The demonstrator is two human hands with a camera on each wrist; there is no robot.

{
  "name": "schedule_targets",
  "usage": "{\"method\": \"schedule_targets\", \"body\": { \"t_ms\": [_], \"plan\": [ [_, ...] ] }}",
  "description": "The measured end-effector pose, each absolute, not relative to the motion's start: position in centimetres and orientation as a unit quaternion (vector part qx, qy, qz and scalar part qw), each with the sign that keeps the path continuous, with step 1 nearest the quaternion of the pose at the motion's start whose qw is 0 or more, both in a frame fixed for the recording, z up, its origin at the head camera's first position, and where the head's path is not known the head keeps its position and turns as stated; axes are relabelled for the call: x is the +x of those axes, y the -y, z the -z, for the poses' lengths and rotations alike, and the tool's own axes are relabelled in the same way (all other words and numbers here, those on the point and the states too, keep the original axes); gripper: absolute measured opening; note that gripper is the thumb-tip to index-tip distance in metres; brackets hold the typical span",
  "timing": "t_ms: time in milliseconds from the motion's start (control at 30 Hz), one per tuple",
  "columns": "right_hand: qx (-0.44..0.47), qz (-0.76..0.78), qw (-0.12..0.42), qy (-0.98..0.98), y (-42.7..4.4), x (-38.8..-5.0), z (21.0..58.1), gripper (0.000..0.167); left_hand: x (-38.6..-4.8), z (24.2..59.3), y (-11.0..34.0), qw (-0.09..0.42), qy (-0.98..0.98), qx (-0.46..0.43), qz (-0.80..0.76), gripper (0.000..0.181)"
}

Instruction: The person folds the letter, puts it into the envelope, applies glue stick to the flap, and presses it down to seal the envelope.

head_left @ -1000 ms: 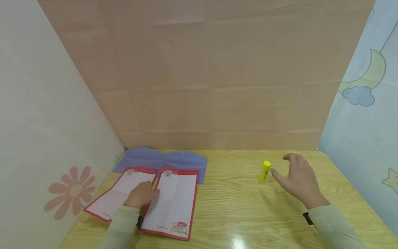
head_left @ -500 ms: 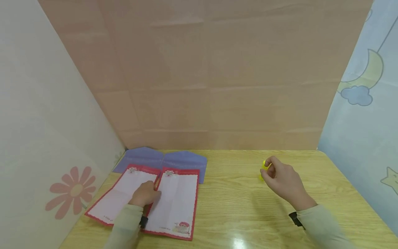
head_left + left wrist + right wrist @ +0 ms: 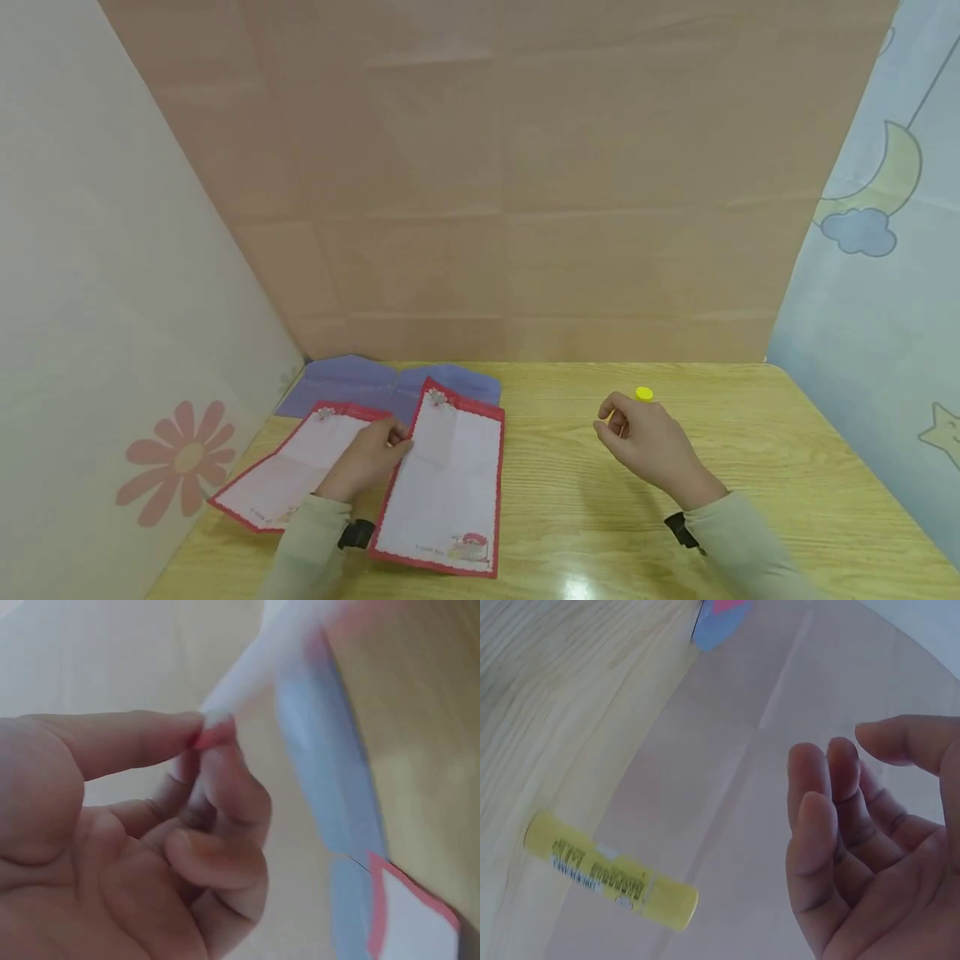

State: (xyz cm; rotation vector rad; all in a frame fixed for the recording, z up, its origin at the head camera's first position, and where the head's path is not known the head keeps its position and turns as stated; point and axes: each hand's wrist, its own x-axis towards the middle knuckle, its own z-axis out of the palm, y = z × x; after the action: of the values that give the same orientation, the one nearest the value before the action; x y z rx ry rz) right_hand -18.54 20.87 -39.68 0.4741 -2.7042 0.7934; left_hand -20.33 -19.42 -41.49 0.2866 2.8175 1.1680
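Observation:
In the head view, my left hand (image 3: 366, 458) pinches the left edge of a red-bordered white sheet (image 3: 450, 483), whose top is lifted over a purple envelope. The left wrist view shows thumb and forefinger of that hand (image 3: 202, 731) pinching the red edge. Left of it, a second red-bordered sheet (image 3: 300, 462) lies partly under the hand. My right hand (image 3: 660, 446), fingers loosely bent and holding nothing, hovers in front of a yellow glue stick (image 3: 644, 394), mostly hidden behind it. The right wrist view shows the glue stick (image 3: 611, 871) standing apart from the fingers.
Two purple envelopes (image 3: 337, 375) lie side by side at the back left of the wooden table (image 3: 570, 500). A brown paper wall (image 3: 495, 208) rises behind the table, with a flower-printed wall at left and a moon-printed one at right.
My left hand has lifted the right-hand sheet and shifted it rightward. My right hand has moved left past the glue stick, which remains standing in place.

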Motion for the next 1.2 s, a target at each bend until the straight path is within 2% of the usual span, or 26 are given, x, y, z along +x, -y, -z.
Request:
{"method": "schedule_targets", "body": {
  "t_ms": [100,200,367,467,667,767,867,1200],
  "plan": [
    [0.171,-0.290,0.121,0.934,-20.3,-18.7,40.0,0.005,-20.0,40.3,18.3,0.041,-0.900,0.125,-0.415,0.010],
    [0.170,-0.312,0.097,0.930,-19.7,-18.9,40.1,0.012,-19.8,39.3,17.2,0.037,-0.884,0.151,-0.440,0.013],
    [0.153,-0.359,0.060,0.919,-18.9,-19.3,40.0,0.043,-19.7,38.1,15.5,0.030,-0.856,0.178,-0.485,0.015],
    [0.142,-0.403,0.032,0.903,-18.6,-19.4,39.8,0.052,-19.7,37.6,14.7,0.024,-0.840,0.191,-0.507,0.017],
    [0.167,-0.519,-0.030,0.838,-18.6,-19.4,39.5,0.041,-19.5,37.3,13.7,0.019,-0.827,0.188,-0.530,0.022],
    [0.187,-0.558,-0.036,0.808,-18.8,-19.4,39.2,0.031,-19.5,37.3,13.6,0.025,-0.817,0.190,-0.545,0.022],
    [0.196,-0.596,-0.032,0.778,-19.0,-19.4,38.9,0.027,-19.5,37.4,13.6,0.033,-0.812,0.196,-0.549,0.021],
    [0.185,-0.646,-0.043,0.739,-19.4,-19.4,38.6,0.038,-19.8,37.7,13.5,0.051,-0.802,0.219,-0.553,0.011]
  ]
}}
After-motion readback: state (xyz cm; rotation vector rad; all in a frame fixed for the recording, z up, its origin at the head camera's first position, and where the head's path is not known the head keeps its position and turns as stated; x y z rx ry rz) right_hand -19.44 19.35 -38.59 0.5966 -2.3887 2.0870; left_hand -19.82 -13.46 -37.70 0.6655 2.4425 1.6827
